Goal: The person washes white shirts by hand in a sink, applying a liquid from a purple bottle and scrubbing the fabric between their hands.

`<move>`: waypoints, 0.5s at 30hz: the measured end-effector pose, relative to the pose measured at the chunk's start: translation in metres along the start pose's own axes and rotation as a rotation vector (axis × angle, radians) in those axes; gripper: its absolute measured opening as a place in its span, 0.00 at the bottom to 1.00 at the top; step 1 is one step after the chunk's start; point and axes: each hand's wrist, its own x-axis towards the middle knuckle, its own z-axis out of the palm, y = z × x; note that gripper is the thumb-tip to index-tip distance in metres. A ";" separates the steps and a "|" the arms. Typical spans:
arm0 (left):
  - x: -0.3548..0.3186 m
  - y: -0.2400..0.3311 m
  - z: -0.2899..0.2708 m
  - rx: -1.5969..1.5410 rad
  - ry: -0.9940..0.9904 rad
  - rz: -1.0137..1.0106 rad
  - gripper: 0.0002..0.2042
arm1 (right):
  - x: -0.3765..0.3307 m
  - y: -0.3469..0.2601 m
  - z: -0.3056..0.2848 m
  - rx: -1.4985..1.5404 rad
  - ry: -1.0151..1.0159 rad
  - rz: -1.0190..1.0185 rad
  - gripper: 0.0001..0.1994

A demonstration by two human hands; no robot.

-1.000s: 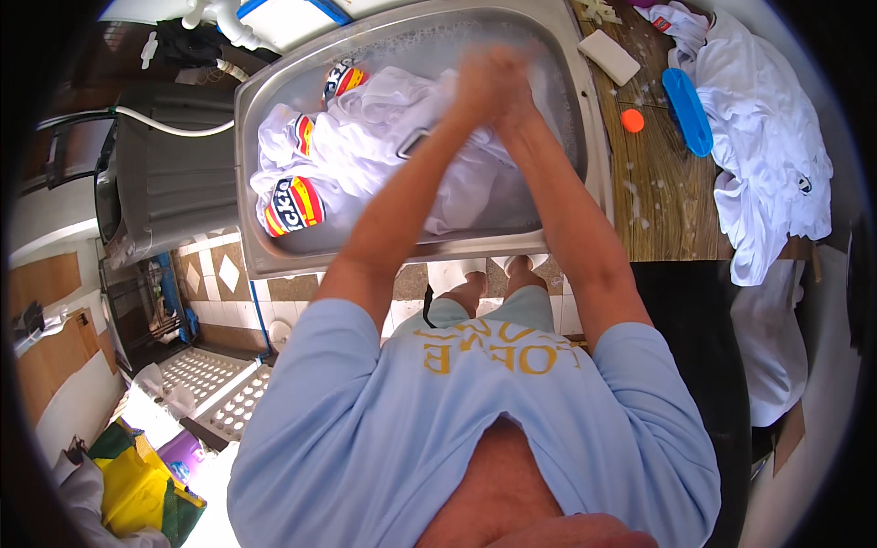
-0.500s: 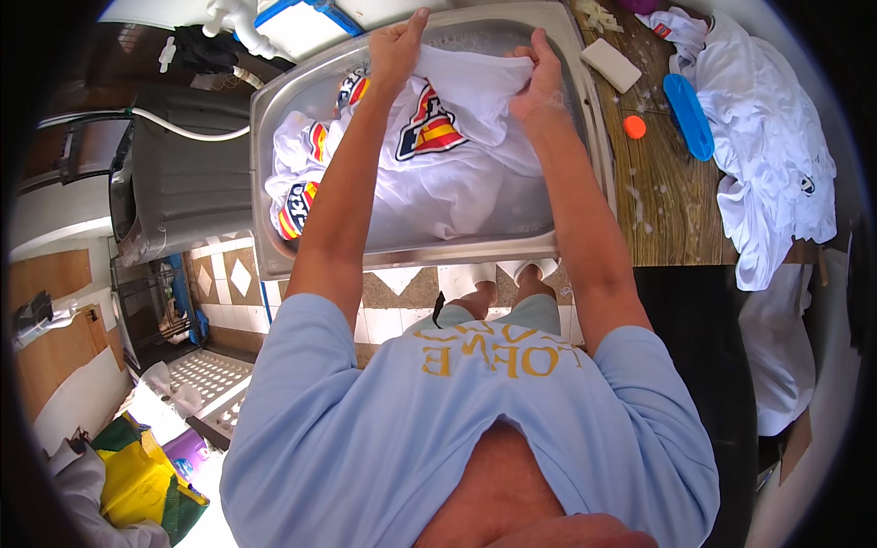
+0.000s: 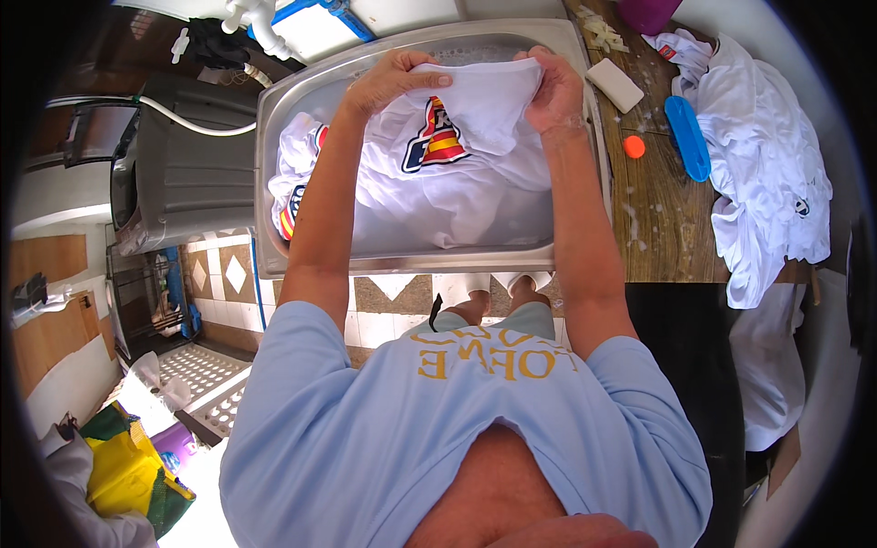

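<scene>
A white shirt (image 3: 457, 173) with a red, yellow and blue print lies wet in a steel sink (image 3: 274, 183). My left hand (image 3: 388, 78) grips its upper edge on the left, and my right hand (image 3: 553, 91) grips the same edge on the right. Between them the cloth is stretched and lifted over the far end of the basin. More white printed cloth (image 3: 292, 196) is bunched at the sink's left side.
To the right is a wet wooden counter (image 3: 658, 210) with a white soap bar (image 3: 614, 85), a blue brush (image 3: 687, 137), a small orange ball (image 3: 634, 146) and a heap of white garments (image 3: 767, 183). A grey machine (image 3: 174, 173) stands left of the sink. White pipes (image 3: 260, 23) run above.
My hands, pressed together over the cloth a second ago, have parted, taken the shirt's edge and lifted it, spreading it so the print shows.
</scene>
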 end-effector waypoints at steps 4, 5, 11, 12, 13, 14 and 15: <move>-0.005 -0.001 -0.002 -0.239 0.017 -0.003 0.07 | 0.000 -0.002 -0.004 -0.041 -0.183 -0.002 0.04; -0.006 -0.004 -0.002 -0.314 0.037 0.020 0.07 | -0.001 -0.002 -0.002 -0.036 -0.193 0.004 0.05; -0.010 -0.005 0.007 -0.653 0.062 0.095 0.04 | -0.008 -0.004 0.008 -0.059 -0.206 0.021 0.04; -0.012 -0.003 0.010 -0.681 0.089 0.085 0.04 | -0.008 -0.004 0.008 -0.053 -0.245 0.023 0.04; -0.013 0.000 0.014 -0.707 0.117 0.076 0.04 | -0.009 -0.004 0.009 -0.047 -0.286 0.025 0.04; -0.013 0.002 0.017 -0.734 0.145 0.067 0.04 | -0.009 -0.004 0.008 -0.042 -0.326 0.026 0.04; -0.012 0.002 0.019 -0.737 0.165 0.070 0.04 | -0.008 -0.004 0.007 -0.054 -0.341 0.013 0.04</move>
